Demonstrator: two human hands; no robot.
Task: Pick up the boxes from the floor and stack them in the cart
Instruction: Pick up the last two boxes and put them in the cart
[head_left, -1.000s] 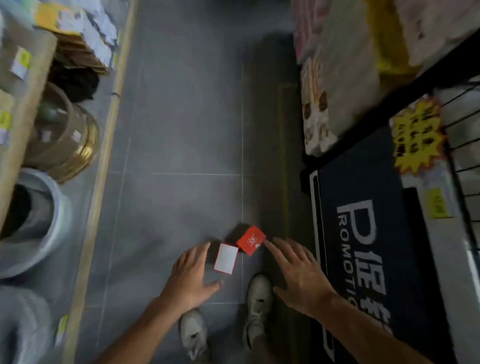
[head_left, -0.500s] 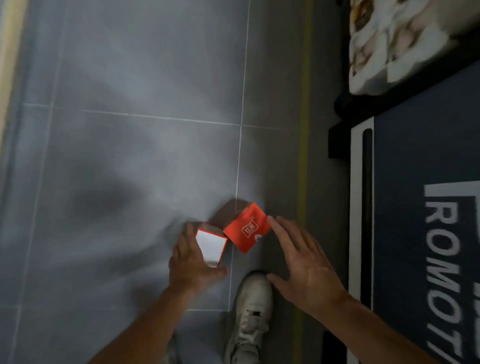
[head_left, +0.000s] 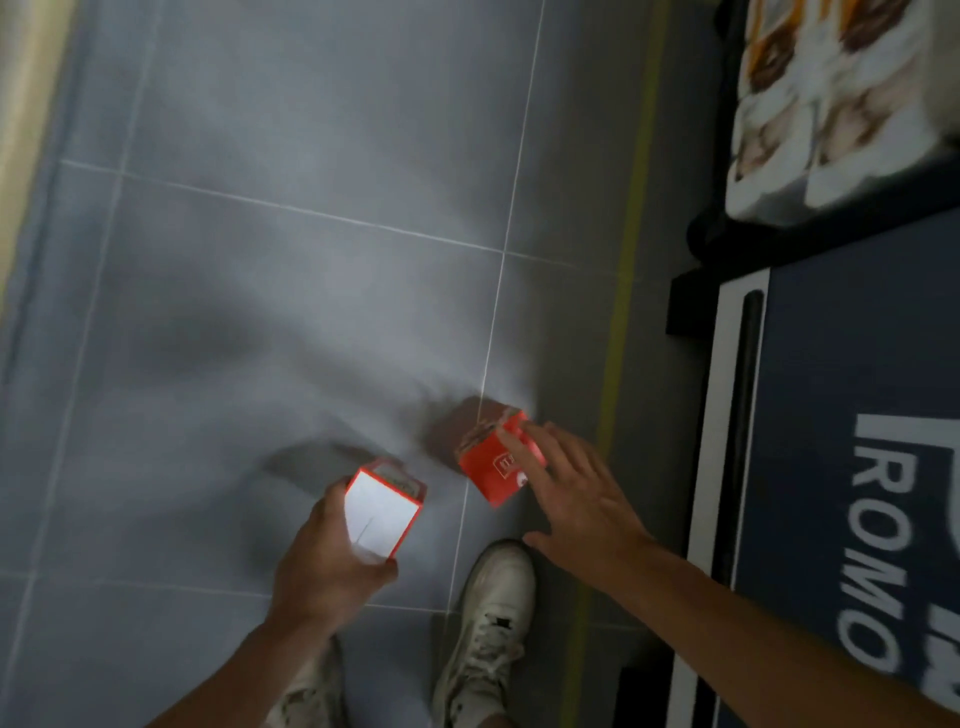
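Grey tiled floor (head_left: 311, 234) | left hand (head_left: 332, 556) grips white-faced box (head_left: 382, 512) for lifting | right hand (head_left: 582, 499), fingers spread, touching red box (head_left: 498, 467) just right of it, I judge reaching to grasp.

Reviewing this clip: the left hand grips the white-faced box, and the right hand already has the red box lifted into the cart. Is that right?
Not quite. The head view shows the red box on the tiled floor, with the right hand only reaching it, fingers straight over its top. No cart is in view. The left hand does grip the white-faced box.
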